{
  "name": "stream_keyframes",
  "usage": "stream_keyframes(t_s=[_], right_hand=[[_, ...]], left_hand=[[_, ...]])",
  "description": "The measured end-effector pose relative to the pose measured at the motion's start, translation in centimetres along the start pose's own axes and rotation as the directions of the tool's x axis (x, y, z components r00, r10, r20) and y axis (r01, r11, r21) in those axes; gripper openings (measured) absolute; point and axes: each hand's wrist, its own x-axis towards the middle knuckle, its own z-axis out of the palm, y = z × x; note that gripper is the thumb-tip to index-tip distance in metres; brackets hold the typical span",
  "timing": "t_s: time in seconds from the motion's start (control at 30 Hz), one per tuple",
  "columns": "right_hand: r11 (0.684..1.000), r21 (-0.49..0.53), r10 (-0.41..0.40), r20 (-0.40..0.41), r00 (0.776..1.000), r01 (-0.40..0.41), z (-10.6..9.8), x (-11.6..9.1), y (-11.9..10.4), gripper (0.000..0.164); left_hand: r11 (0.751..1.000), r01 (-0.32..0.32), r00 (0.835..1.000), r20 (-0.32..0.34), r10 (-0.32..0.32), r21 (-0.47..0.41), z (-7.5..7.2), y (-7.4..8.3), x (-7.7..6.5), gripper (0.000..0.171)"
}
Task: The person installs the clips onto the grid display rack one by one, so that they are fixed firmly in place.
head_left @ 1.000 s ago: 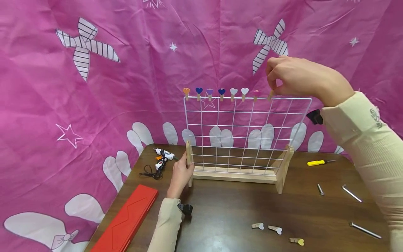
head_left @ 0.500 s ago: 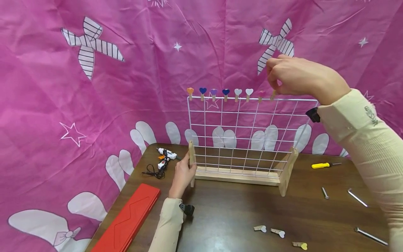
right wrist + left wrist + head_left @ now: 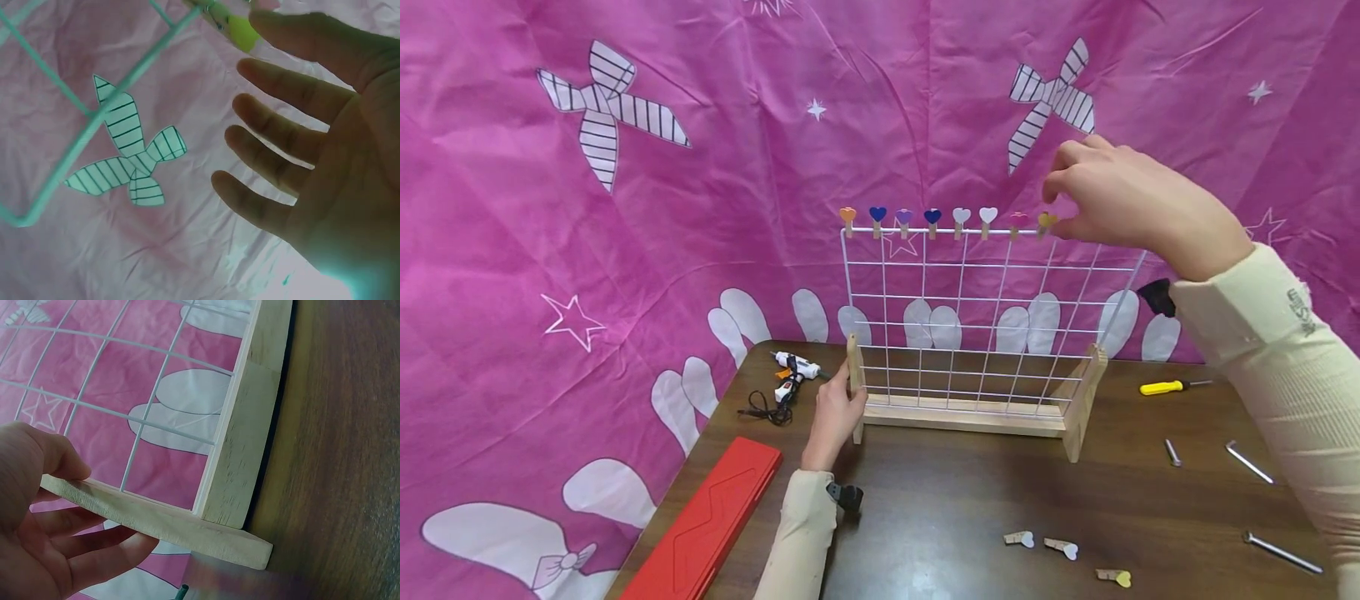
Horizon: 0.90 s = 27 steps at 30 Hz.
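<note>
A white wire grid (image 3: 922,295) stands upright in a wooden stand (image 3: 962,417). Along its top wire sits a row of several heart clothespins, among them orange, blue, white and pink ones; the yellow heart clothespin (image 3: 1047,220) is the rightmost. My right hand (image 3: 1123,200) is just right of the yellow one, its fingers spread; the right wrist view shows the thumb close by the yellow heart (image 3: 242,32), nothing gripped. My left hand (image 3: 833,412) grips the stand's left side piece, thumb on one face and fingers on the other (image 3: 181,525).
Two white-heart clothespins (image 3: 1061,547) and a yellow-heart one (image 3: 1114,577) lie on the table's front. Right: a yellow screwdriver (image 3: 1162,387), a bolt (image 3: 1172,452), an L-shaped metal rod (image 3: 1249,462), another metal rod (image 3: 1283,552). Left: a glue gun (image 3: 796,365), a red box (image 3: 707,517).
My right hand has let go of the yellow clothespin, spreading its fingers and shifting slightly right. The clothespin stays on the top wire. My left hand keeps its grip on the stand.
</note>
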Motion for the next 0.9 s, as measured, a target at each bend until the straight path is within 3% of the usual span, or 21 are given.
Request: stream_keyframes(t_s=[0.17, 0.27, 0.4, 0.63, 0.77, 0.9], right_hand=[[0.999, 0.046, -0.007, -0.137, 0.991, 0.014, 1.9, -3.7, -0.3, 0.027], [0.995, 0.068, -0.053, -0.233, 0.971, 0.071, 3.8, -5.9, -0.6, 0.028], [0.98, 0.143, -0.09, -0.29, 0.953, 0.136, 7.1, -8.7, -1.1, 0.028], [0.938, 0.301, -0.087, -0.271, 0.959, 0.17, 13.8, -13.4, -2.7, 0.025], [0.916, 0.39, -0.022, -0.199, 0.98, 0.1, 17.5, -16.2, -3.8, 0.026], [0.873, 0.488, 0.034, -0.093, 0.995, 0.016, 21.2, -19.0, -5.2, 0.022]], left_hand=[[1.0, 0.018, 1.0, 0.013, -0.018, 0.002, 0.0, 0.1, 0.0, 0.056], [1.0, 0.029, 0.999, 0.021, -0.029, 0.005, 0.0, 0.1, 0.1, 0.058], [0.999, 0.039, 0.999, 0.029, -0.039, -0.003, 0.1, 0.1, 0.2, 0.059], [1.0, 0.013, 1.0, 0.004, -0.013, 0.008, 0.3, 0.0, 0.2, 0.056], [1.0, 0.005, 1.0, -0.003, -0.005, 0.005, 0.3, 0.1, 0.3, 0.055], [1.0, 0.009, 1.0, 0.005, -0.009, 0.005, 0.3, 0.1, 0.3, 0.055]])
